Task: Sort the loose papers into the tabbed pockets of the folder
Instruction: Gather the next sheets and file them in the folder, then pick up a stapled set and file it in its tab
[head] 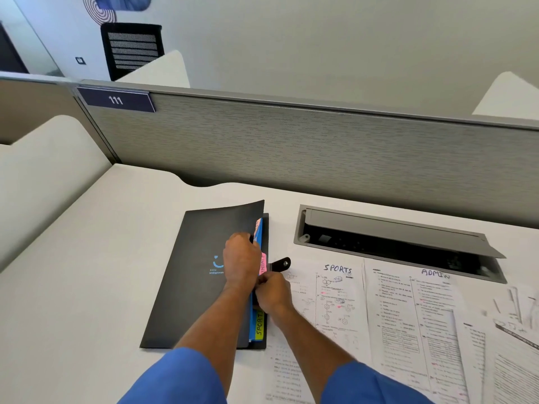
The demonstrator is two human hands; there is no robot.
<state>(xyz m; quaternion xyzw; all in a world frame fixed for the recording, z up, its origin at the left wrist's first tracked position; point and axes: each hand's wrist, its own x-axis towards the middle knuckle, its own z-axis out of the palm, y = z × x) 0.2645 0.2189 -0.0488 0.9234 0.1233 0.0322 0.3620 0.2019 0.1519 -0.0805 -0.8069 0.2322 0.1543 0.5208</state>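
A black folder (186, 275) lies on the white desk (87, 258), its front cover lifted a little along the right edge. My left hand (240, 259) grips that cover edge near the top. My right hand (272, 293) pinches the blue pockets just below a pink tab (263, 263). A yellow tab marked SPORTS (259, 326) sticks out lower down, and a black snap strap (281, 263) juts to the right. Loose papers lie to the right: one headed SPORTS (338, 295), one headed ADMIN (414, 310).
More printed sheets (501, 345) overlap at the far right and near the front edge. An open grey cable tray (393, 243) is sunk into the desk behind the papers. A grey partition (291, 147) closes off the back of the desk.
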